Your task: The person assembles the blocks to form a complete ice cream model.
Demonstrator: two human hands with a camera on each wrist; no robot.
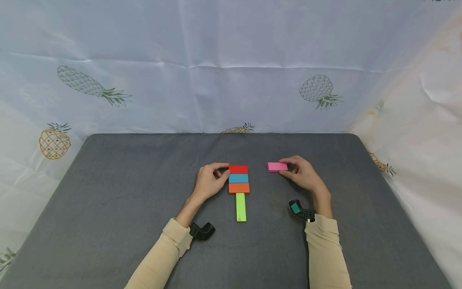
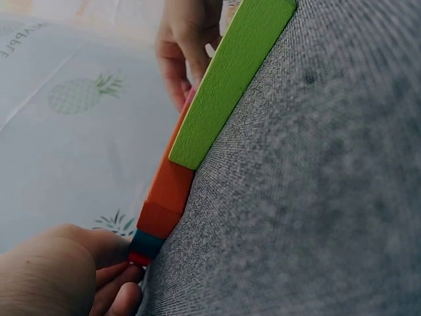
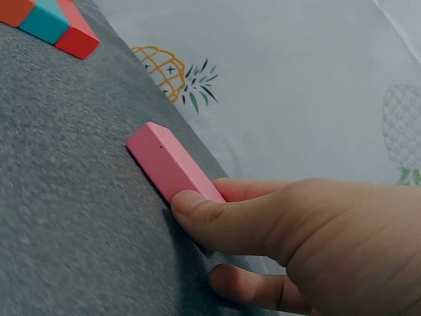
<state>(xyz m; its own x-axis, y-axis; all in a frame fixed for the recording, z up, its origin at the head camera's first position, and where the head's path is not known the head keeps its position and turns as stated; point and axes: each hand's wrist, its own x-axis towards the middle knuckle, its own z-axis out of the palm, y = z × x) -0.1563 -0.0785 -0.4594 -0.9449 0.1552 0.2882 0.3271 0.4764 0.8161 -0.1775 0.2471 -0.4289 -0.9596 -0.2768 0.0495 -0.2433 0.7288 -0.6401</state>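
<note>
A red wooden block [image 1: 238,169], a blue block [image 1: 238,178] and an orange block [image 1: 239,188] lie against each other in a stack-like row on the table. Below the orange one, a lime-green block [image 1: 240,207] points lengthwise toward the person. My left hand [image 1: 210,179] has thumb and index finger at the left end of the red block, the thumb near the blue one. To the right of the row, my right hand [image 1: 302,173] pinches a pink block [image 3: 174,164] by its right end, between thumb and finger, at the table surface.
The dark grey tabletop [image 1: 126,208] runs to a back edge against a pale cloth [image 1: 216,96] printed with pineapples. Black wrist-worn devices sit at the left wrist [image 1: 203,231] and the right wrist [image 1: 302,210].
</note>
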